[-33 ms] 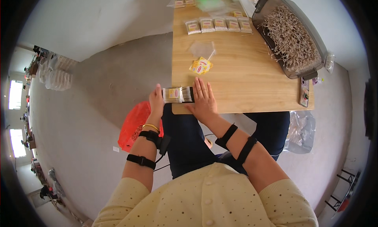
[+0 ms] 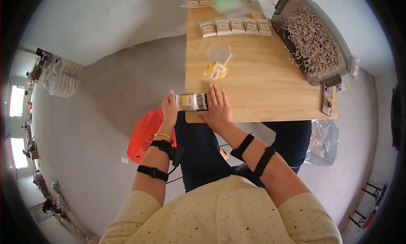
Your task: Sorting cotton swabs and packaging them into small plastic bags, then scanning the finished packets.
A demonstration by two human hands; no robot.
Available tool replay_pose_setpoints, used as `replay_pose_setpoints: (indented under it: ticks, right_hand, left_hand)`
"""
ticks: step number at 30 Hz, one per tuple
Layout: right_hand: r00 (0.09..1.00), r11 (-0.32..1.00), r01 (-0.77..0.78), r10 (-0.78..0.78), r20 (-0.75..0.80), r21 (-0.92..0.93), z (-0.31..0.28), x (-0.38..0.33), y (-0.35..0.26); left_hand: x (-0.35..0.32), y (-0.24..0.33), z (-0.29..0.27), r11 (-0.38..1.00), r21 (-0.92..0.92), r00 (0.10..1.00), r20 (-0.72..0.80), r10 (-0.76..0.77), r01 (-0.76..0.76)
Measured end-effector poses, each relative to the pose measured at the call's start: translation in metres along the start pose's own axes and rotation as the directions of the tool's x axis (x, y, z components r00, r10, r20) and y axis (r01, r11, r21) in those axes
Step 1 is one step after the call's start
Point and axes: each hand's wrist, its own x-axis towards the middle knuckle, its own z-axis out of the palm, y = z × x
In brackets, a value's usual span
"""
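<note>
A pack of cotton swabs (image 2: 185,102) with a yellow and white card lies at the table's front left corner, its left end past the edge. Loose-looking swabs fan out at its right side, and a dark strip (image 2: 207,102) shows there, partly under my right hand. Closed around the pack's left end is my left hand (image 2: 170,110); its fingers are partly hidden. My right hand (image 2: 218,110) rests flat against the right end, fingers stretched out and together. Beyond it lie several yellow cards (image 2: 216,70) and a clear plastic bag (image 2: 218,53).
A grey tub (image 2: 344,49) full of loose swabs stands at the far right. Filled swab packs (image 2: 237,27) line up at the back of the wooden table (image 2: 262,83). A phone (image 2: 327,99) lies by the right edge. A red bag (image 2: 141,138) sits on the floor at left.
</note>
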Motion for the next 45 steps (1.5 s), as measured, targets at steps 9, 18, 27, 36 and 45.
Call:
replay_pose_setpoints:
  ticks: [9,18,27,36,45]
  right_hand:
    - [0.998,0.989,0.039,-0.033,-0.046,0.144,0.006,0.014,-0.031]
    - [0.992,0.907,0.041,0.014,-0.125,0.419,-0.009,0.01,-0.009]
    - [0.971,0.557,-0.222,0.2,0.131,0.8,-0.003,0.022,-0.049]
    - [0.93,-0.274,-0.344,-0.229,0.286,0.898,0.012,0.045,-0.036]
    - [0.805,-0.324,-0.593,-0.218,0.551,0.737,-0.025,0.035,-0.026]
  left_hand:
    - [-0.002,0.012,0.006,0.989,0.075,0.992,0.008,0.127,-0.127]
    - [-0.025,0.026,-0.011,0.728,-0.507,0.885,0.211,-0.415,0.462]
    - [-0.049,0.012,0.019,0.427,-0.814,0.897,0.238,-0.372,0.393]
    - [-0.05,0.02,0.019,0.423,-0.823,0.904,0.233,-0.358,0.38]
    - [-0.051,0.021,0.009,0.438,-0.792,0.89,0.282,-0.358,0.427]
